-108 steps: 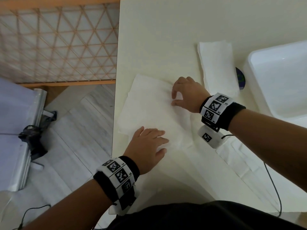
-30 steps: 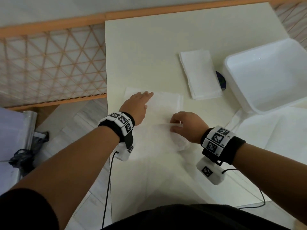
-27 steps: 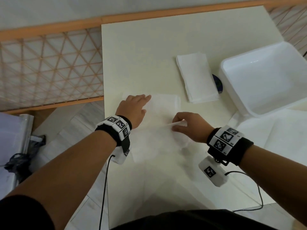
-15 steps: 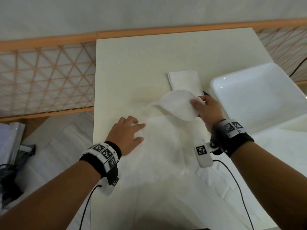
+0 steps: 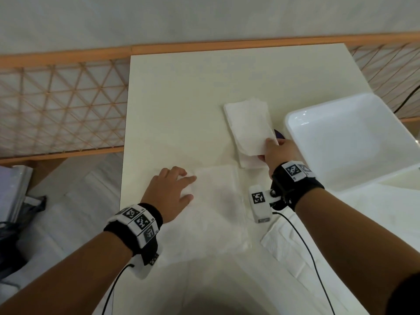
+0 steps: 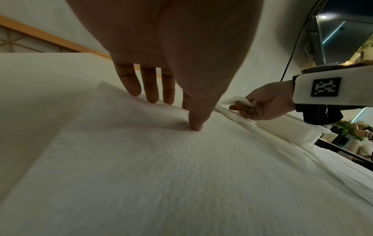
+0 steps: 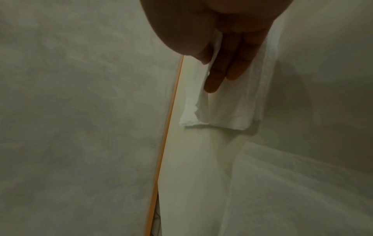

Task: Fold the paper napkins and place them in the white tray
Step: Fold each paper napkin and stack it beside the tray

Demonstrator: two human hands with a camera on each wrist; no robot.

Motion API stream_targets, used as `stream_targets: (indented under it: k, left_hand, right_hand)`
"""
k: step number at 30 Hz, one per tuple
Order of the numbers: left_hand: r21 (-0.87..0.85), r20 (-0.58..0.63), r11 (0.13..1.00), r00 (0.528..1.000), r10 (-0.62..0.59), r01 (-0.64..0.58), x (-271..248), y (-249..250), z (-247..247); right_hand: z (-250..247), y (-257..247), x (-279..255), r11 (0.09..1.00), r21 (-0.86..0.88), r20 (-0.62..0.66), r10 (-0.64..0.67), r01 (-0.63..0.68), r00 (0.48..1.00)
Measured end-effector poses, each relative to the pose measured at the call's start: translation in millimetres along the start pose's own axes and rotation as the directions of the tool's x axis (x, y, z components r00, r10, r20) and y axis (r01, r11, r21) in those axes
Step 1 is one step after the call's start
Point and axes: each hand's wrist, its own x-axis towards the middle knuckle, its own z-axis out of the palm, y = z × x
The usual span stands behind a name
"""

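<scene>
Beside the tray (image 5: 354, 142), the right hand (image 5: 280, 153) pinches a folded napkin (image 5: 252, 130) over the stack, left hand (image 5: 169, 194) flat on open sheets (image 5: 216, 214); soft, light, best held at an edge.

A cream rectangular surface (image 5: 181, 105) stood against a plain pale wall (image 5: 159, 19). A wooden lattice railing (image 5: 61, 108) bordered pale grey plank flooring (image 5: 91, 189).
</scene>
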Motion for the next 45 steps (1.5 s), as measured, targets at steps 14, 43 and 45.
stream_targets:
  k: [14,43,45]
  left_hand:
    - [0.001,0.006,1.000,1.000,0.020,-0.020,0,2,-5]
    - [-0.206,-0.316,0.850,0.856,0.410,-0.484,-21,13,-35]
    - [-0.277,-0.282,0.886,0.913,0.294,-0.371,-22,8,-34]
  right_hand:
    - [6,-3,-27,0.993,-0.114,-0.046,-0.042,0.037,0.998]
    - [22,-13,-106,0.518,-0.335,0.919,-0.004,0.787,0.394]
    - [21,-13,-107,0.477,-0.334,0.910,-0.061,0.813,0.410]
